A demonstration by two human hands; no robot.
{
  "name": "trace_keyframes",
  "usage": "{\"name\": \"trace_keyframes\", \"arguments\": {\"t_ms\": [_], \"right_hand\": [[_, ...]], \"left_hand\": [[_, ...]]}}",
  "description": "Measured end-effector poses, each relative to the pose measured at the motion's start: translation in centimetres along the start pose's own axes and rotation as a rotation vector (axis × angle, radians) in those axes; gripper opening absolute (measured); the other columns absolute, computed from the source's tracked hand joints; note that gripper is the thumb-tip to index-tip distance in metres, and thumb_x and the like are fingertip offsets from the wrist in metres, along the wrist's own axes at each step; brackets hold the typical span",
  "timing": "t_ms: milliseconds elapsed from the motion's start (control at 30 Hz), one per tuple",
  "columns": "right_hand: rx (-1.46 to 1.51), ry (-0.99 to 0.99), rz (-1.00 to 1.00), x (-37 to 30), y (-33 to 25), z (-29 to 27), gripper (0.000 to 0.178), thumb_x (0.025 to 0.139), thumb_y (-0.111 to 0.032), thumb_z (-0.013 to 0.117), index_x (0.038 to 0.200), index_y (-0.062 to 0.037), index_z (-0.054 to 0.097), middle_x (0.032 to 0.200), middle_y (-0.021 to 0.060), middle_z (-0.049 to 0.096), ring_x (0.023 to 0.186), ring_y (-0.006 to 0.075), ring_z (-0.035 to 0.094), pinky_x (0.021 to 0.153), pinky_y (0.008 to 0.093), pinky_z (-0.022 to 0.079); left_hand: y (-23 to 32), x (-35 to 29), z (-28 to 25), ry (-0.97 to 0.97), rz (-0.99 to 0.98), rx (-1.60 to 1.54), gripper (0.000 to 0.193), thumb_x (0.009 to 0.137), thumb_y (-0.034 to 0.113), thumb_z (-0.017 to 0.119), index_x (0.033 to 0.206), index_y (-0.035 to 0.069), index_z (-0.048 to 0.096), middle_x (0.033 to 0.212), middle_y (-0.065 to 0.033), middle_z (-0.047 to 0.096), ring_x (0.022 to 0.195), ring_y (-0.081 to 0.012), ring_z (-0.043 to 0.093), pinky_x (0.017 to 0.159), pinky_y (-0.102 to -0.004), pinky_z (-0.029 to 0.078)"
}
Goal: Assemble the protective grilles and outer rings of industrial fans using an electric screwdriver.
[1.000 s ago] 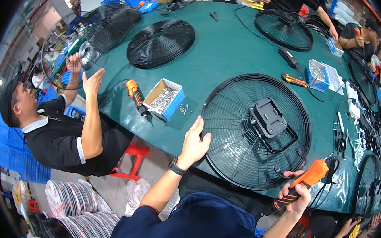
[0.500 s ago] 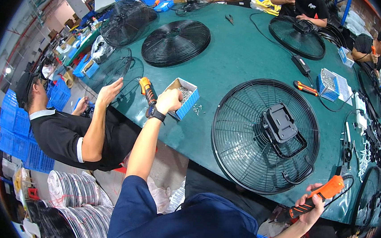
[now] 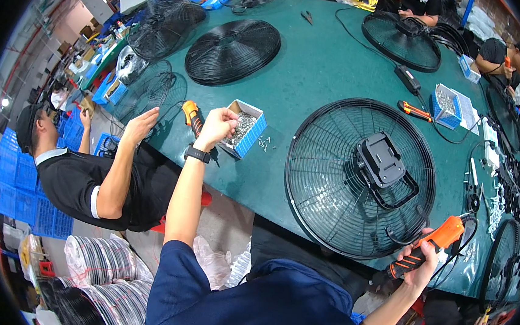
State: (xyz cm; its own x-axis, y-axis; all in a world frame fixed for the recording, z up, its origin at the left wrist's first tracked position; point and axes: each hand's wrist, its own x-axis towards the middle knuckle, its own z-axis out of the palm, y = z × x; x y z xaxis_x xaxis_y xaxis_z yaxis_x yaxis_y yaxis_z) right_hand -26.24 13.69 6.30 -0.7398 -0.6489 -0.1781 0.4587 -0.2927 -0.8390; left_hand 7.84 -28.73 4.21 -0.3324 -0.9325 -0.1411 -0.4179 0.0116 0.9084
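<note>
My left hand (image 3: 216, 126) is over the left edge of a blue-and-white cardboard box (image 3: 254, 139) of small screws. Its thumb and fingers are pinched together; anything between them is too small to make out. In my right hand (image 3: 424, 264) is an orange-and-black electric screwdriver (image 3: 447, 231), gripped round its dark handle near the table edge. A round black wire fan guard (image 3: 322, 186) lies flat between my hands. On it sits a black bracket (image 3: 383, 160) with a loop-shaped handle (image 3: 399, 198). Several loose screws (image 3: 265, 143) lie beside the box.
Another orange-and-black screwdriver (image 3: 190, 113) lies behind my left wrist. A stack of black guards (image 3: 232, 50) stands farther back on the green table (image 3: 317, 57). A second screw box (image 3: 446, 110) and an orange cutter (image 3: 414, 110) lie right. A co-worker (image 3: 87, 179) sits at left.
My left hand has drawn back from inside the screw box toward its left edge, fingers pinched. My right hand has shifted slightly up and left with the screwdriver. The view has shifted a little.
</note>
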Motion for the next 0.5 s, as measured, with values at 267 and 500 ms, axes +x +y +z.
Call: {"name": "trace_keyframes", "arguments": {"t_ms": [267,500], "right_hand": [[0.066,0.04,-0.099,1.9,0.2,0.1,0.035,0.083,-0.012,0.057,0.113,-0.0012,0.044,0.087,0.009,0.05,0.06,0.0168,0.056,0.045,0.0321,0.051],[0.07,0.029,-0.159,1.5,-0.3,-0.3,0.037,0.084,-0.012,0.056,0.116,-0.0009,0.042,0.093,0.0112,0.048,0.063,0.017,0.056,0.051,0.0315,0.051]], "left_hand": [[-1.1,0.3,-1.9,-0.016,-0.074,-0.411,0.016,0.089,0.002,0.053,0.1,-0.006,0.061,0.071,-0.0031,0.057,0.057,-0.0087,0.05,0.051,-0.0199,0.042],[-2.1,0.2,-3.0,-0.256,-0.232,-1.17,0.017,0.093,0.014,0.053,0.095,-0.003,0.052,0.084,-0.0075,0.051,0.072,-0.0139,0.047,0.056,-0.02,0.044]]}}
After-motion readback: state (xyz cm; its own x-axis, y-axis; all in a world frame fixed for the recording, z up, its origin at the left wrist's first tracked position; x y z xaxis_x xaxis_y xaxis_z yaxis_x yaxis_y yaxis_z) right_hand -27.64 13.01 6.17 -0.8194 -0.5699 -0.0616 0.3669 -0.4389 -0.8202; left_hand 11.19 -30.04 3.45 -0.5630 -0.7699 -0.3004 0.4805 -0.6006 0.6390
